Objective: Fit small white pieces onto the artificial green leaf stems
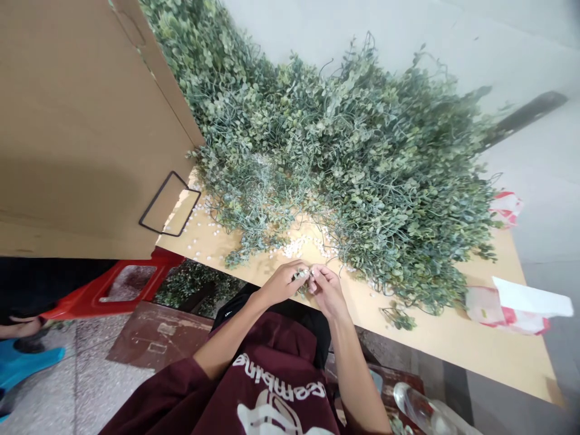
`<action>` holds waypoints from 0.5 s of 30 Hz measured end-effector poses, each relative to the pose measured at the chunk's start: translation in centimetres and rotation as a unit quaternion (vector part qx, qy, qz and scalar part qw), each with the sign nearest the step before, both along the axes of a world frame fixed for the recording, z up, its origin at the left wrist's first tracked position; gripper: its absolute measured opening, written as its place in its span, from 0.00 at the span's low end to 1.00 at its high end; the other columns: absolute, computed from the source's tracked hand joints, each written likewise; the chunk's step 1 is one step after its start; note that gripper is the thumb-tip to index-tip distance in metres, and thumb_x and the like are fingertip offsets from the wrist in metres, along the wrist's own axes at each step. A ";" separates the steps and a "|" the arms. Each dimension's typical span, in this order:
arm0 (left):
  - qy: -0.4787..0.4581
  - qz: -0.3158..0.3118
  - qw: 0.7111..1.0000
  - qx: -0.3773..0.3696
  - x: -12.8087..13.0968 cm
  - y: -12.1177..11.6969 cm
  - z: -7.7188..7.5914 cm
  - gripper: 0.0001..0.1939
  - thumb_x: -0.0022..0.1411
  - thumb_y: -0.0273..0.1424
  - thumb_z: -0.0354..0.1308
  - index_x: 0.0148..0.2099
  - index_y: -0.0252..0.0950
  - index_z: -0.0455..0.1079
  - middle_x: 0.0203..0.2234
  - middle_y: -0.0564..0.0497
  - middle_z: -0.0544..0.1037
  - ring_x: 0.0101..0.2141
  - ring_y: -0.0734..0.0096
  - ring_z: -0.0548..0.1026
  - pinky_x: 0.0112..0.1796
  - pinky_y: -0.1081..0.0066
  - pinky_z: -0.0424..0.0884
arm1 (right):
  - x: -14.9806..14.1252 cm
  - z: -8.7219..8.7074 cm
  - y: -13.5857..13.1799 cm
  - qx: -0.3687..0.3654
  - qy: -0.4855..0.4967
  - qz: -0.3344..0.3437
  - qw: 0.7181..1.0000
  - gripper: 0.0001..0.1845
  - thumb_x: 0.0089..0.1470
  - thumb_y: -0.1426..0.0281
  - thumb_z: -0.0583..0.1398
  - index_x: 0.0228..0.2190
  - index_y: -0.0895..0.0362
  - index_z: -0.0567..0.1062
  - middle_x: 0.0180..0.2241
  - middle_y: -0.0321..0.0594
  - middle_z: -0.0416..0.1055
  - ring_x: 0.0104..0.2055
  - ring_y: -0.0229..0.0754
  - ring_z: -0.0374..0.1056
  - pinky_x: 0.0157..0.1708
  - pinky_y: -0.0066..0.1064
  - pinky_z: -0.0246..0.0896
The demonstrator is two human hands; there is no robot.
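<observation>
My left hand (281, 281) and my right hand (327, 290) meet at the near edge of a tan table (475, 344). Both are closed in a pinch around a small green leafy sprig (302, 279) held between the fingertips. Just beyond them lies a scatter of small white beads (294, 246) on the tabletop. A large heap of artificial green foliage (344, 157) covers most of the table behind the beads.
A big cardboard box (81, 121) stands at the left, with a black wire frame (170, 204) by its corner. A red plastic stool (113, 287) sits below it. Red-and-white plastic bags (512, 311) lie at the table's right. A clear bottle (417, 408) is near my right forearm.
</observation>
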State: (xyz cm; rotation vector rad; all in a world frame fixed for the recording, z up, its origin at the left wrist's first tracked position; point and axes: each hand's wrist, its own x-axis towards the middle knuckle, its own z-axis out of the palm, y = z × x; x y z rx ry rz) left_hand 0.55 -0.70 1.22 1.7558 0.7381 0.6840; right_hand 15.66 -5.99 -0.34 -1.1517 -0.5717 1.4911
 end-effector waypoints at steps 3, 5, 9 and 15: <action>0.008 0.000 1.000 0.000 0.0 0.1 0.1 0.19 0.70 0.37 0.45 0.33 0.34 0.71 0.33 0.48 0.74 0.33 0.69 0.72 0.38 0.72 0.69 | -0.1 0.1 0.1 0.008 -0.018 0.001 1.000 0.13 0.50 0.60 0.67 0.27 0.56 0.72 0.20 0.30 0.62 0.19 0.31 0.54 0.21 0.24 0.54; 0.005 0.003 1.000 0.012 0.0 0.2 0.1 0.19 0.70 0.36 0.45 0.32 0.34 0.71 0.32 0.48 0.74 0.34 0.68 0.72 0.40 0.71 0.69 | -0.2 0.2 0.0 0.013 -0.030 -0.001 0.999 0.13 0.51 0.60 0.66 0.28 0.56 0.72 0.21 0.30 0.62 0.19 0.31 0.55 0.22 0.25 0.55; 0.004 0.012 1.000 0.027 0.1 0.2 0.1 0.18 0.69 0.34 0.46 0.30 0.35 0.69 0.30 0.49 0.73 0.35 0.68 0.72 0.43 0.70 0.67 | -0.2 0.3 -0.1 0.022 -0.065 -0.013 0.998 0.13 0.51 0.60 0.66 0.31 0.55 0.72 0.23 0.31 0.65 0.20 0.32 0.58 0.22 0.25 0.57; 0.013 0.019 0.999 0.026 0.1 0.2 0.0 0.17 0.69 0.34 0.46 0.30 0.35 0.68 0.29 0.50 0.72 0.34 0.68 0.71 0.43 0.70 0.67 | -0.3 0.9 -0.4 0.070 -0.231 -0.037 0.970 0.10 0.54 0.61 0.63 0.31 0.55 0.74 0.21 0.33 0.67 0.23 0.36 0.63 0.27 0.28 0.61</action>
